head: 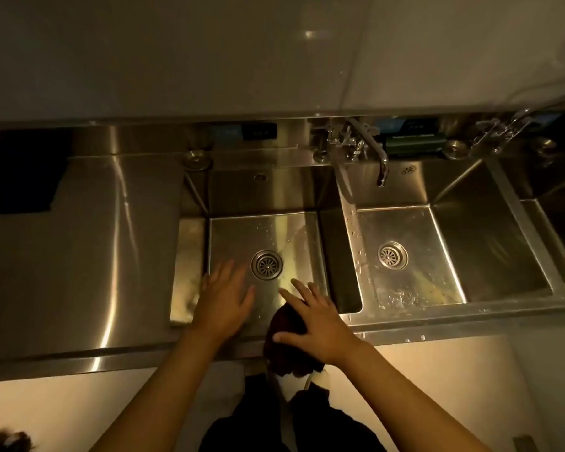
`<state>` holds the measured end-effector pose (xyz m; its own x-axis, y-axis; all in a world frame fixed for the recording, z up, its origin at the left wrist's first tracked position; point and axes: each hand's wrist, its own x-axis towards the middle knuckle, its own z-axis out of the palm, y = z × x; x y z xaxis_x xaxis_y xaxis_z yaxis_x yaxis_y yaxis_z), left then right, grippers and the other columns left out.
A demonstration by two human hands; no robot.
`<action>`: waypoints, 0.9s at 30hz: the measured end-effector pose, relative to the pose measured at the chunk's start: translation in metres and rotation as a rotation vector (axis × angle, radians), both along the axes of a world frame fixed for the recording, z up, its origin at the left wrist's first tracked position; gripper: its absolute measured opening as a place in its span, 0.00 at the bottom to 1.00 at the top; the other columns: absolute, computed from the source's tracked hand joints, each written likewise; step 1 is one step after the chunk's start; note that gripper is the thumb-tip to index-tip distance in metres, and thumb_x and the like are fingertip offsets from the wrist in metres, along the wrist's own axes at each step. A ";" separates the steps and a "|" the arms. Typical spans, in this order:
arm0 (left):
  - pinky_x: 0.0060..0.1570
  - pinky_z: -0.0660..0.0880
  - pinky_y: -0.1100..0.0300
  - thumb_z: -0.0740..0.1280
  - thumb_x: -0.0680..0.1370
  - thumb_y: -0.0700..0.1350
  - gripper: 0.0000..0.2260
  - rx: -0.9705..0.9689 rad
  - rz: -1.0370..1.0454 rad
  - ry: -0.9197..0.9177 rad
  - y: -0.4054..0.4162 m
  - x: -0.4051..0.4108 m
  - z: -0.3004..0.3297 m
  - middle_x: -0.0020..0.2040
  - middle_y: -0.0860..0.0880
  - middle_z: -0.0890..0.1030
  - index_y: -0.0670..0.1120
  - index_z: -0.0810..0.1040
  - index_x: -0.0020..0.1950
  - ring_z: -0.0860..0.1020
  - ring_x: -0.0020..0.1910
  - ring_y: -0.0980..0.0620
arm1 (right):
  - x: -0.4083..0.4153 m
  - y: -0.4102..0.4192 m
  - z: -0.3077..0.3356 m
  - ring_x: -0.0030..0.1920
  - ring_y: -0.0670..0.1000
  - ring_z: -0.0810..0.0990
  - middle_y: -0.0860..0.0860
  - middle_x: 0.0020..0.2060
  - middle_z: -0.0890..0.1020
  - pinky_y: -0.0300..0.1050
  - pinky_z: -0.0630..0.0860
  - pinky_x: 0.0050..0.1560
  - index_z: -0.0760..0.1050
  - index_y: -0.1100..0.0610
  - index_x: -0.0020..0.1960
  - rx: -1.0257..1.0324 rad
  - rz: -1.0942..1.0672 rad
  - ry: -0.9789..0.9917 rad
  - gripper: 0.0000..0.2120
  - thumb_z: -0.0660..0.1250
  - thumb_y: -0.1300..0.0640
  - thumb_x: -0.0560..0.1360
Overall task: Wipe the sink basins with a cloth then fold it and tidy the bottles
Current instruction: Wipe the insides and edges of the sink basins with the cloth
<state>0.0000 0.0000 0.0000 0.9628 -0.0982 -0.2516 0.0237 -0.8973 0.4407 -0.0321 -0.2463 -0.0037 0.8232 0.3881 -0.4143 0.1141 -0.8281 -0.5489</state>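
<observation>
Head view. A steel desk [79, 256] is shown from above, with two basins fully seen and the edge of a third at the far right. The left basin [265, 197] holds one round drain [267, 264] in its floor, with water drops scattered behind it. The right basin [470, 197] holds one drain [392, 255], and drops and pale streaks are seen along its near and left edges. One tap [372, 154] is mounted on the back ledge between the two basins, its spout hanging over the right one. A second set of fittings [499, 132] is seen further right. A green object [415, 142] lies on the ledge behind the right basin; what it is cannot be told.

Two hands are counted. The left hand [224, 298] is held over the near floor of the left basin, beside the drain, with fingers straight and spread; nothing is gripped. The right hand [310, 321] is laid on a dark cloth [286, 324], fingers extended and thumb pressed against its left side, so the grip is open rather than closed round it. One cloth is seen: it is draped over the near rim of the left basin and hangs down past the desk's front edge. A dark patch [17, 184] is seen at the far left of the desk.
</observation>
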 end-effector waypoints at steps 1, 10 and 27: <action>0.78 0.59 0.41 0.56 0.81 0.59 0.29 0.009 -0.027 0.037 0.005 -0.004 -0.004 0.81 0.45 0.64 0.54 0.64 0.82 0.59 0.82 0.43 | -0.007 0.003 -0.005 0.82 0.54 0.39 0.40 0.82 0.42 0.66 0.44 0.79 0.41 0.30 0.79 -0.007 0.015 0.029 0.47 0.56 0.17 0.67; 0.77 0.61 0.41 0.58 0.83 0.62 0.27 -0.012 -0.092 0.142 0.046 -0.057 -0.045 0.81 0.52 0.63 0.57 0.63 0.81 0.59 0.81 0.49 | -0.032 0.035 -0.046 0.82 0.60 0.45 0.46 0.82 0.46 0.58 0.37 0.77 0.42 0.34 0.80 -0.170 0.049 -0.049 0.44 0.57 0.23 0.71; 0.77 0.62 0.48 0.54 0.84 0.51 0.23 -0.024 0.007 0.074 0.092 -0.100 -0.053 0.72 0.47 0.75 0.48 0.71 0.78 0.71 0.72 0.46 | -0.021 0.155 -0.044 0.78 0.62 0.58 0.55 0.80 0.56 0.63 0.54 0.77 0.53 0.45 0.81 -0.072 0.286 -0.096 0.37 0.59 0.35 0.77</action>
